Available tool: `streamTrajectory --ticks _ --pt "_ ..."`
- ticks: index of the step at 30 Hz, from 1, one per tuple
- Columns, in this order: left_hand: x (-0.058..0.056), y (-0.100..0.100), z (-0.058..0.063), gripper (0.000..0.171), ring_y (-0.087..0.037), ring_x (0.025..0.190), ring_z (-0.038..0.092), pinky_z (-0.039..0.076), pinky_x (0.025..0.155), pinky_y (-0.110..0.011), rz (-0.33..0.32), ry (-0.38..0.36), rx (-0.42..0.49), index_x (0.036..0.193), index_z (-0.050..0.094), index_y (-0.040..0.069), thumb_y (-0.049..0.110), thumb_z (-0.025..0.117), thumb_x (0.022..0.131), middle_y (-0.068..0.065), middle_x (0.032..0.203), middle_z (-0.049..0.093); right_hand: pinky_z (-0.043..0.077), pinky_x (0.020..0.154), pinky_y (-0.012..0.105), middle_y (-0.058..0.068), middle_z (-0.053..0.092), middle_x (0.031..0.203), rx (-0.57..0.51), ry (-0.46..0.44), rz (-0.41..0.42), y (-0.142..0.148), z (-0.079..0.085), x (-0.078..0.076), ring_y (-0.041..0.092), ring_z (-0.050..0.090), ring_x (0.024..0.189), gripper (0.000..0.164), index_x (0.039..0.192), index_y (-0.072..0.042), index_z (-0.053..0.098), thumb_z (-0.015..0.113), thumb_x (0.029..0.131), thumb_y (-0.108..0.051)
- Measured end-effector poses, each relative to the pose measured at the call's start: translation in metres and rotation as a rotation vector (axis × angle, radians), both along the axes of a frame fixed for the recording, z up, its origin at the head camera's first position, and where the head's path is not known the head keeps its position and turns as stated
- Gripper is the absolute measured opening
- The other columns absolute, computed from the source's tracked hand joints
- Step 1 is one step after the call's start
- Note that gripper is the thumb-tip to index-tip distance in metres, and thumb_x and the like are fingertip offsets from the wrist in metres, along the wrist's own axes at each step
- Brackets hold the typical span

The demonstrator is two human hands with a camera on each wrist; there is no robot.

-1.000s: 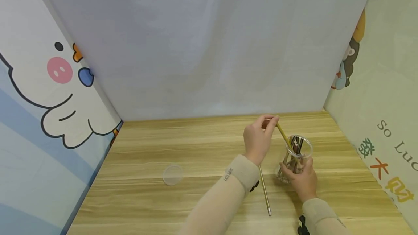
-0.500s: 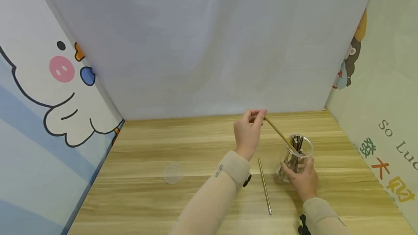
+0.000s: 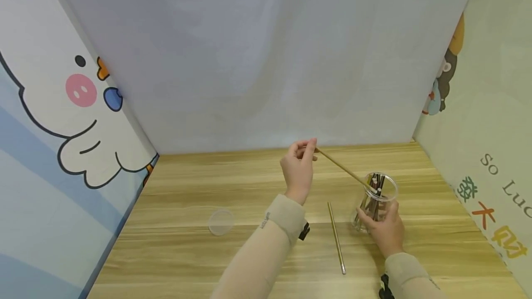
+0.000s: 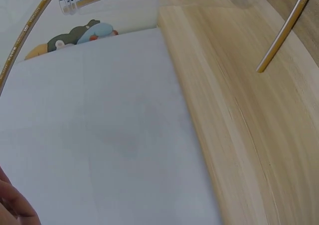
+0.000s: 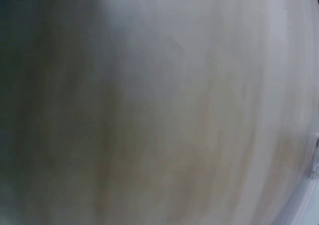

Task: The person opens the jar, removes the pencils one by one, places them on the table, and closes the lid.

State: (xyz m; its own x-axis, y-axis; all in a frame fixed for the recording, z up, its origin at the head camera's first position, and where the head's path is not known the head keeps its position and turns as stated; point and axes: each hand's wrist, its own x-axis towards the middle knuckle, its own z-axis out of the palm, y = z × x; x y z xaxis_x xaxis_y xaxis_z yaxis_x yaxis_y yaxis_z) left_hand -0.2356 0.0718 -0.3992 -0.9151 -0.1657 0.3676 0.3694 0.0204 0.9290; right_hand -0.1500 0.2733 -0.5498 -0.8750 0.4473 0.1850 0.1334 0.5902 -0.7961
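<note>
In the head view my left hand (image 3: pixel 297 170) pinches one end of a yellow pencil (image 3: pixel 341 167). The pencil slants down to the right, its far end at the mouth of a clear jar (image 3: pixel 394 193). Several dark pencils (image 3: pixel 376 186) stand leaning inside the jar. My right hand (image 3: pixel 386 232) grips the jar low on its side. On the table between my arms lies another yellow pencil (image 3: pixel 336 239), its pale end toward me. The left wrist view shows the held pencil (image 4: pixel 25 40) and, at the lower left, part of my left hand (image 4: pixel 17 205).
A clear round disc (image 3: pixel 220 221) lies on the wooden table (image 3: pixel 178 253) to the left. Behind the table rises a pale grey backdrop (image 3: pixel 266 82). Printed side panels (image 3: pixel 469 151) border the table. The right wrist view is mostly blurred.
My left hand has moved left, drawing the pencil outward so more of it shows and it lies flatter. The right hand and the jar stay in place.
</note>
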Motion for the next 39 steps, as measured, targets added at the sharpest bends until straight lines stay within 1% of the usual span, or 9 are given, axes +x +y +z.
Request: streamTrajectory --ticks 5,10,17,21,26,32,34,35,39 --pt "-0.001 -0.007 -0.003 0.033 -0.019 0.069 0.069 0.052 0.057 -0.022 0.007 -0.031 0.019 0.101 0.069 0.005 0.037 0.063 0.097 -0.012 0.086 0.075 0.051 0.074 0.053 0.031 0.063 0.108 0.0 0.006 -0.004 -0.001 0.0 0.001 0.043 0.064 0.093 0.067 0.123 0.002 0.039 0.078 0.083 -0.037" --pt "-0.002 -0.013 -0.005 0.034 -0.024 0.072 0.07 0.049 0.056 -0.021 0.014 -0.07 0.04 0.105 0.068 0.006 0.038 0.063 0.097 -0.011 0.089 0.075 0.051 0.076 0.055 0.031 0.063 0.108 -0.003 0.009 -0.01 0.0 -0.001 0.001 0.043 0.064 0.093 0.067 0.123 0.002 0.039 0.078 0.083 -0.036" --pt "-0.005 -0.022 -0.009 0.033 -0.007 0.062 0.063 0.045 0.054 -0.019 0.046 -0.102 0.084 0.104 0.069 0.006 0.038 0.065 0.096 -0.012 0.086 0.075 0.05 0.075 0.053 0.03 0.063 0.108 0.004 0.002 -0.01 -0.001 -0.002 0.002 0.043 0.064 0.093 0.065 0.121 0.002 0.039 0.077 0.083 -0.036" --pt "-0.008 -0.028 -0.015 0.033 -0.005 0.061 0.061 0.044 0.053 -0.02 0.038 -0.125 0.085 0.103 0.07 0.008 0.039 0.065 0.096 -0.011 0.085 0.075 0.051 0.074 0.051 0.03 0.063 0.109 0.007 0.0 -0.005 -0.002 -0.001 0.002 0.043 0.064 0.093 0.065 0.121 0.002 0.039 0.077 0.083 -0.036" --pt "-0.013 -0.039 -0.03 0.031 -0.008 0.059 0.062 0.045 0.051 -0.021 0.022 -0.168 0.036 0.103 0.071 0.008 0.038 0.065 0.096 -0.01 0.084 0.075 0.051 0.073 0.051 0.03 0.063 0.108 0.012 -0.001 -0.002 -0.002 0.0 0.002 0.043 0.064 0.093 0.065 0.121 0.001 0.039 0.077 0.083 -0.037" --pt "-0.017 -0.052 -0.055 0.03 -0.019 0.059 0.066 0.04 0.044 -0.019 0.026 -0.222 0.018 0.102 0.071 0.005 0.034 0.067 0.095 -0.013 0.083 0.074 0.051 0.077 0.055 0.031 0.063 0.11 0.013 0.004 0.005 -0.002 0.0 0.003 0.044 0.064 0.094 0.066 0.122 0.002 0.039 0.077 0.084 -0.036" --pt "-0.018 -0.055 -0.061 0.029 -0.018 0.057 0.065 0.04 0.044 -0.018 0.017 -0.231 0.017 0.102 0.071 0.005 0.033 0.067 0.095 -0.014 0.083 0.074 0.05 0.077 0.056 0.031 0.063 0.11 0.013 0.004 0.007 -0.002 0.0 0.002 0.044 0.064 0.094 0.066 0.122 0.002 0.039 0.077 0.084 -0.037" --pt "-0.019 -0.057 -0.063 0.029 -0.015 0.055 0.063 0.04 0.044 -0.018 0.014 -0.238 0.011 0.101 0.071 0.005 0.033 0.067 0.095 -0.015 0.082 0.074 0.05 0.077 0.056 0.031 0.063 0.109 0.013 0.002 0.006 -0.002 0.001 0.002 0.044 0.063 0.094 0.067 0.122 0.002 0.039 0.076 0.084 -0.037" --pt "-0.021 -0.063 -0.072 0.026 -0.007 0.053 0.06 0.039 0.045 -0.017 -0.002 -0.292 -0.014 0.101 0.071 0.005 0.03 0.068 0.095 -0.013 0.083 0.074 0.05 0.077 0.057 0.032 0.062 0.11 0.012 -0.001 0.004 -0.001 0.002 0.001 0.045 0.063 0.095 0.068 0.123 0.002 0.039 0.077 0.084 -0.038"
